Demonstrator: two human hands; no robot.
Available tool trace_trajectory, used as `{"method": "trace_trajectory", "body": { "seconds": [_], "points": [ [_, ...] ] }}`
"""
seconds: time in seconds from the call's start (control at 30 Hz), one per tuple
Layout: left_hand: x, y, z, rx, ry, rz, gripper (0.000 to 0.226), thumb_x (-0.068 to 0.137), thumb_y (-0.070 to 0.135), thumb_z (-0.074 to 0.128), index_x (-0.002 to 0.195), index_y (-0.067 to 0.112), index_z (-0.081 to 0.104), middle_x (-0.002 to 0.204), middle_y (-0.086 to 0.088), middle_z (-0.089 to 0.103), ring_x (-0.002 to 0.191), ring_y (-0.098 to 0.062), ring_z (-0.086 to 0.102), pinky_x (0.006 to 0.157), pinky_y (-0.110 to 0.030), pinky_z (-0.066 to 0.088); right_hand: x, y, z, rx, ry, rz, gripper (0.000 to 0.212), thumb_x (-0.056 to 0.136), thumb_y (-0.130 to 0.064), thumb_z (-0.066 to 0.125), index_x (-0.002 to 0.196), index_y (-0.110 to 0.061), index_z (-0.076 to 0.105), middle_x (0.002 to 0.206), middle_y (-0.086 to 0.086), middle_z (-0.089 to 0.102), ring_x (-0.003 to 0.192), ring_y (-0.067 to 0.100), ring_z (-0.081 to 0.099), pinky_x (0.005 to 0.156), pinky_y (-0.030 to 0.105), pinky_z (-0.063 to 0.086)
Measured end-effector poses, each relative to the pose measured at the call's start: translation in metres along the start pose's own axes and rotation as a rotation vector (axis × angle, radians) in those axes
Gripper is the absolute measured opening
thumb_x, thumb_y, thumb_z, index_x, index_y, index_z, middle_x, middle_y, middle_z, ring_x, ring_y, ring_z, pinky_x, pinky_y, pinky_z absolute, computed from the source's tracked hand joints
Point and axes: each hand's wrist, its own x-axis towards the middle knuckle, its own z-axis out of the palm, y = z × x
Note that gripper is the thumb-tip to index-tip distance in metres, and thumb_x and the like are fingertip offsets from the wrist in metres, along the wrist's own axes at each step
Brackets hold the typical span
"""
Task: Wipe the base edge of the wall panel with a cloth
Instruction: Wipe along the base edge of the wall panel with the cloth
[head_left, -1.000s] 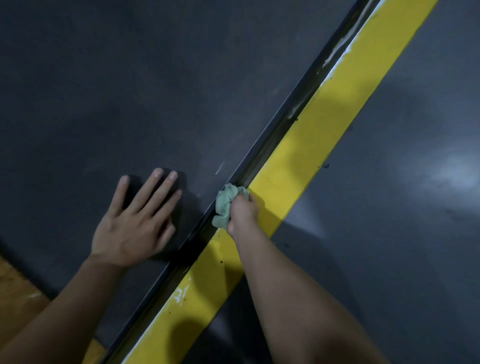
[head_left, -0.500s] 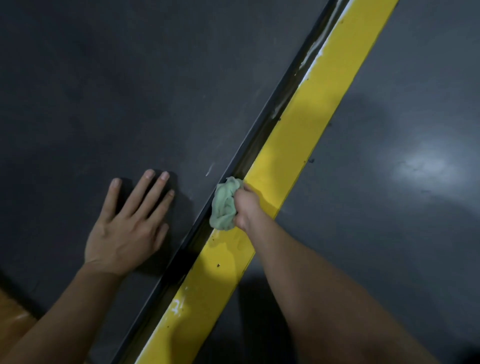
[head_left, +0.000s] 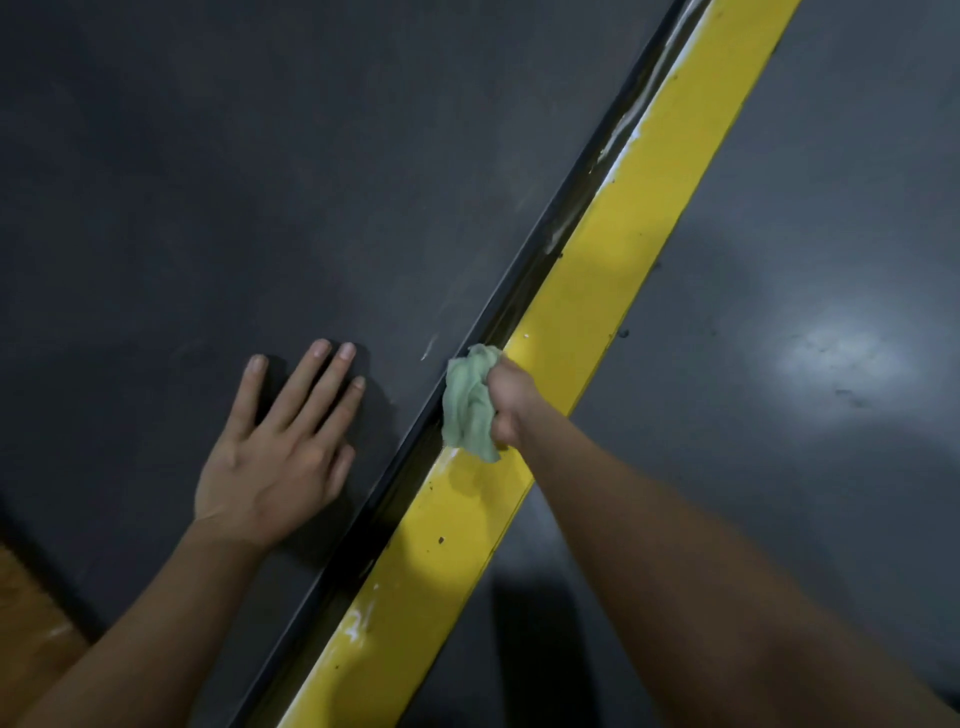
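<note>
A dark grey wall panel (head_left: 260, 182) fills the left of the head view. Its black base edge (head_left: 524, 280) runs diagonally from lower left to upper right. My right hand (head_left: 511, 402) grips a bunched pale green cloth (head_left: 467, 405) and holds it against the base edge, beside the yellow floor stripe (head_left: 623, 249). My left hand (head_left: 280, 441) lies flat on the panel with straight, spread fingers, left of the cloth.
The dark grey floor (head_left: 805, 364) lies right of the yellow stripe and shows a bright reflection. White smears mark the stripe's edge near the top (head_left: 644, 119) and near the bottom (head_left: 358, 623). A brown wooden surface (head_left: 31, 623) shows at the lower left corner.
The view has shifted a little. More of the cloth shows beside my right fist than a second ago. My left hand stays flat on the panel.
</note>
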Motion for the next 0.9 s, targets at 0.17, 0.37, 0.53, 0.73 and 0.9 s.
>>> {"method": "trace_trajectory", "body": {
  "seconds": [0.17,0.37,0.53,0.73,0.9],
  "points": [
    [0.002,0.000,0.003,-0.005,-0.012,0.009,0.062,0.100,0.030,0.037,0.157,0.009,0.044,0.173,-0.014,0.015,0.160,-0.030,0.014,0.128,-0.058,-0.004,0.011,-0.053,-0.023,-0.052,0.006,-0.041,0.013,0.100,-0.014,0.043,0.096,-0.017,0.055,0.097,0.004,0.061,0.083,0.018,0.062,0.066,0.031,0.053],
    [0.001,0.000,0.005,0.008,-0.022,0.010,0.060,0.103,0.031,0.036,0.159,0.010,0.042,0.173,-0.014,0.013,0.161,-0.030,0.010,0.128,-0.059,-0.004,-0.028,-0.040,-0.026,0.074,-0.080,0.030,0.024,0.098,-0.016,0.043,0.076,-0.016,0.053,0.076,-0.006,0.054,0.062,0.007,0.053,0.059,0.023,0.045],
    [0.004,0.003,0.005,-0.039,-0.005,-0.003,0.058,0.101,0.029,0.038,0.155,0.009,0.048,0.172,-0.014,0.019,0.160,-0.031,0.014,0.128,-0.059,-0.004,-0.058,0.009,-0.007,0.149,-0.230,0.158,0.028,0.079,-0.004,0.041,0.061,-0.022,0.029,0.063,-0.006,0.034,0.046,0.006,0.025,0.034,0.018,0.027],
    [0.003,0.002,0.006,-0.039,0.016,0.013,0.058,0.097,0.027,0.046,0.151,0.009,0.054,0.171,-0.014,0.021,0.160,-0.030,0.018,0.128,-0.059,-0.001,-0.052,0.077,0.036,0.164,-0.056,0.148,0.018,0.083,-0.030,0.059,0.080,-0.041,0.046,0.093,0.004,0.056,0.080,0.024,0.062,0.069,0.037,0.053],
    [0.003,0.003,0.006,-0.070,0.010,0.013,0.061,0.095,0.030,0.047,0.152,0.009,0.053,0.172,-0.014,0.020,0.160,-0.030,0.016,0.128,-0.060,-0.001,-0.050,0.006,0.022,0.247,0.005,0.005,0.011,0.100,-0.017,0.046,0.105,-0.025,0.051,0.087,0.010,0.067,0.061,0.021,0.068,0.060,0.032,0.056]
  ]
}}
